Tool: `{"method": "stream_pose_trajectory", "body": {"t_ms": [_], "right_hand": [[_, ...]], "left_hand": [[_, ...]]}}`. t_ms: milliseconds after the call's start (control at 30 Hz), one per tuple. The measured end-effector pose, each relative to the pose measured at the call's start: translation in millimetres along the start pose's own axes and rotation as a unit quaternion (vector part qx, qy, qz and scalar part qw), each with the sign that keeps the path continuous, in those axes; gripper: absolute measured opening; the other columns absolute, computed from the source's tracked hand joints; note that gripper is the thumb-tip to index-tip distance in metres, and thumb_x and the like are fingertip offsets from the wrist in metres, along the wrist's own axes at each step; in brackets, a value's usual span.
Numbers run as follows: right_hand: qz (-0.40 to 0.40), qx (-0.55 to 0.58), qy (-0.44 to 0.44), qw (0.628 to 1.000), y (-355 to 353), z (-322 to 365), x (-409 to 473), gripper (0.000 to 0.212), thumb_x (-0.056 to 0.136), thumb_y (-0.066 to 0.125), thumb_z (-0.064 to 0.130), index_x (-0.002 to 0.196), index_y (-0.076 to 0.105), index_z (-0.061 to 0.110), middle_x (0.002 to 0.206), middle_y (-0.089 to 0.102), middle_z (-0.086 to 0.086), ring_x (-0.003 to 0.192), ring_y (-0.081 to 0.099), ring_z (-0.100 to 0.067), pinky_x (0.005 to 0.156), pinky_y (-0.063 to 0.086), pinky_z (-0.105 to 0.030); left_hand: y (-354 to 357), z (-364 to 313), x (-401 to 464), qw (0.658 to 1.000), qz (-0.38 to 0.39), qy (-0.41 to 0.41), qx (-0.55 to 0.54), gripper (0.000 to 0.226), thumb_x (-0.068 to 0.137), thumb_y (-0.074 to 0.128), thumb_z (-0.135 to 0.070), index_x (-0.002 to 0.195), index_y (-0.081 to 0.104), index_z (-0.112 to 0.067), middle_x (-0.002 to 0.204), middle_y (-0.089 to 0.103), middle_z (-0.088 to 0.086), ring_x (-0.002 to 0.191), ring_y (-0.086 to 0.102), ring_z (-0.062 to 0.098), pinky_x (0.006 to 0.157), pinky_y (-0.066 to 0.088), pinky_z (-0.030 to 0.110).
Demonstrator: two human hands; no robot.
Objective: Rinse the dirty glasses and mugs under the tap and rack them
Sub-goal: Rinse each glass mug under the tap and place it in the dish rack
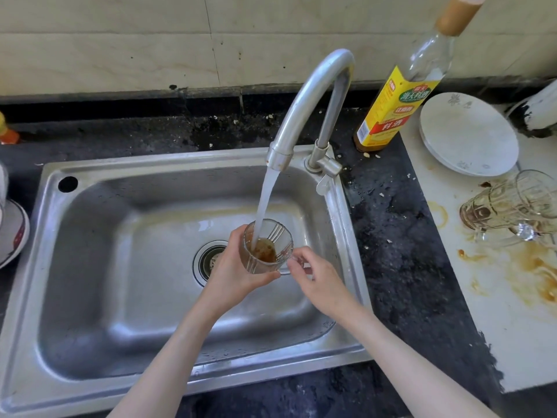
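Centre frame over the sink (90,267), the ribbed glass mug (266,247) holds brown dregs under the tap (313,95) stream, left hand (232,270) wrapped round it, right hand (313,276) pinching its handle.

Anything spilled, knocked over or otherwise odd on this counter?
Yes. On the light board right of the sink, glass mugs lie tipped on their sides amid brown smears and a ring stain. The mug under the tap, held by both hands, holds brown dregs.
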State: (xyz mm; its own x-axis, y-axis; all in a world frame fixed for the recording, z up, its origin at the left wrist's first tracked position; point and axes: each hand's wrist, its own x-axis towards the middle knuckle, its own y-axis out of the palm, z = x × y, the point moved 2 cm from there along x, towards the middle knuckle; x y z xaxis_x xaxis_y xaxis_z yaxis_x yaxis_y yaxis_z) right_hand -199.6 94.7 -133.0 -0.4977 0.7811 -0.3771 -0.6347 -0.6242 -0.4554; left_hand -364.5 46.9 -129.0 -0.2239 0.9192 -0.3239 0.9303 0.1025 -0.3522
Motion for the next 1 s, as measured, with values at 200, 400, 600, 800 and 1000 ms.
{"method": "stream_pose_trajectory", "body": {"t_ms": [200, 400, 600, 800, 1000], "right_hand": [[0.011, 0.092, 0.071, 0.993, -6.8, 17.2, 10.0, 0.019, 0.097, 0.046, 0.03, 0.086, 0.055, 0.016, 0.094, 0.062, 0.004, 0.086, 0.067, -0.016, 0.068, 0.055, -0.024], [0.068, 0.223, 0.248, 0.94, -12.5, 28.6, 22.5, 0.029, 0.096, 0.049, 0.034, 0.102, 0.052, 0.005, 0.083, 0.068, -0.015, 0.042, 0.06, -0.014, 0.044, 0.052, -0.022], [-0.003, 0.371, 0.338, 0.865, -4.3, 23.6, 33.4, 0.03, 0.094, 0.054, 0.026, 0.074, 0.047, 0.006, 0.046, 0.06, -0.011, 0.04, 0.061, -0.016, 0.039, 0.05, -0.022], [-0.053, 0.398, 0.317, 0.86, -3.2, 27.2, 37.2, 0.022, 0.098, 0.048, 0.027, 0.094, 0.056, 0.008, 0.076, 0.066, -0.014, 0.055, 0.064, -0.02, 0.049, 0.054, -0.024], [0.023, 0.293, 0.257, 0.921, 9.8, 41.2, 16.1, 0.032, 0.098, 0.046, 0.024, 0.107, 0.057, -0.004, 0.082, 0.062, -0.013, 0.049, 0.061, -0.016, 0.056, 0.055, -0.029]], "left_hand": [[-4.1, -2.9, 5.4, 0.995, 0.031, -0.095, 0.031, 0.058, 0.065, 0.077, -0.052, 0.111, 0.05, -0.028, 0.099, 0.062, -0.015, 0.093, 0.06, 0.001, 0.082, 0.049, 0.025], [-8.7, 0.2, 1.5, 0.966, 0.037, -0.231, -0.111, 0.054, 0.09, 0.038, -0.057, 0.089, 0.068, -0.011, 0.086, 0.073, 0.007, 0.079, 0.068, 0.018, 0.068, 0.055, 0.028], [-12.2, 4.4, 4.8, 0.969, 0.058, -0.214, -0.107, 0.037, 0.099, 0.035, -0.04, 0.1, 0.065, -0.02, 0.087, 0.071, 0.002, 0.08, 0.067, 0.017, 0.082, 0.053, 0.03], [-9.4, -13.4, -4.4, 0.994, 0.067, -0.078, 0.03, 0.024, 0.1, 0.032, -0.031, 0.12, 0.042, -0.024, 0.105, 0.054, -0.013, 0.1, 0.051, 0.011, 0.083, 0.038, 0.023], [-3.1, -21.5, 25.3, 0.992, -0.011, -0.107, 0.071, 0.052, 0.097, 0.02, -0.049, 0.129, 0.042, -0.014, 0.116, 0.058, 0.01, 0.102, 0.057, 0.027, 0.078, 0.042, 0.033]]}}
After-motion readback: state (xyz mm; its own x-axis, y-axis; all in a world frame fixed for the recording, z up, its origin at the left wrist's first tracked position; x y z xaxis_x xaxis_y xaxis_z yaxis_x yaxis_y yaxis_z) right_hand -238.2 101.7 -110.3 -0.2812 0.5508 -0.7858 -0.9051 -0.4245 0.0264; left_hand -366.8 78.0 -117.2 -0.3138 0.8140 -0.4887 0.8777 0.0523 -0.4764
